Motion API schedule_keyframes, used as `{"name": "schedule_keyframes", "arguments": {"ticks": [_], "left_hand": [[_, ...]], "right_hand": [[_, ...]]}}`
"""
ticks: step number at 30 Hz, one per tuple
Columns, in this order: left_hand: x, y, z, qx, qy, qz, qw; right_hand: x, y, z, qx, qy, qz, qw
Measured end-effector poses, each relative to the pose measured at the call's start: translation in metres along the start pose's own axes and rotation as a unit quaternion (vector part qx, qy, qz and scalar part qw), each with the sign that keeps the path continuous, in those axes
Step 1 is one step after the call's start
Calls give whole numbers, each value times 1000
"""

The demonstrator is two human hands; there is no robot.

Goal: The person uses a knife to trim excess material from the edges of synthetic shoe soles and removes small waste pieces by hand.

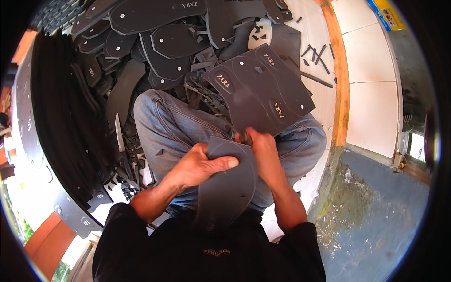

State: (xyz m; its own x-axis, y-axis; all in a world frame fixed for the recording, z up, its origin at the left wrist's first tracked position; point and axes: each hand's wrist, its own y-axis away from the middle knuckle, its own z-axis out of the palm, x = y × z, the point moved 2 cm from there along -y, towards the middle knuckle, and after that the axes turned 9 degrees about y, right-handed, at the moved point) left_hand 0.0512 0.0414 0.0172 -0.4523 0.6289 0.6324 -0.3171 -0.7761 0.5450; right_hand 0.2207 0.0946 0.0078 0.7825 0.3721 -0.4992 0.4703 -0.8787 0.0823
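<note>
Gripping hand: with our left hand (195, 167) we pinch the curved grey piece (225, 192), thumb laid flat on its face and the other fingers tucked out of sight behind, probably so that its upper end does not flap.
Curled hand: our right hand (263, 145) sits just beside the piece's upper right corner, its fingers closed around a small dark object (244, 137); it may be a handle, but we cannot tell. Being so near the edge, it likely has good control there.
Grey piece: we have it upright in front of us, over our lap, its lower end against or close to our black shirt (202, 258), perhaps for backing.
Crossed legs: our jeans (159, 120) make a low rest, which seems to serve as a counter.
Printed sheet: we see the large sheet with sole outlines (249, 108) leaning over our right knee, apparently for easy reach.
Sole pile: ahead and to the left we have overlapping sole shapes (181, 44), heaped seemingly to save room.
Offcuts: we find scraps (206, 96) between pile and sheet, and thin strips (321, 58) lying loose on the pale floor (312, 26).
Blade: a pointed, pale blade (119, 134) lies beyond our left knee, well apart from both hands.
</note>
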Motion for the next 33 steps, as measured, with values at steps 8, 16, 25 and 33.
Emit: {"name": "schedule_keyframes", "arguments": {"ticks": [8,16,25,33], "left_hand": [[-7,-42,-22,-93,164,0,982],[-60,-57,40,-46,249,220,942],[-65,-52,53,103,341,92,930],[-80,-35,20,89,280,88,952]], "right_hand": [[14,-18,-33,-64,-380,152,910],[5,23,-19,154,-450,238,847],[41,94,-7,112,-33,283,952],[30,82,10,57,2,273,960]]}}
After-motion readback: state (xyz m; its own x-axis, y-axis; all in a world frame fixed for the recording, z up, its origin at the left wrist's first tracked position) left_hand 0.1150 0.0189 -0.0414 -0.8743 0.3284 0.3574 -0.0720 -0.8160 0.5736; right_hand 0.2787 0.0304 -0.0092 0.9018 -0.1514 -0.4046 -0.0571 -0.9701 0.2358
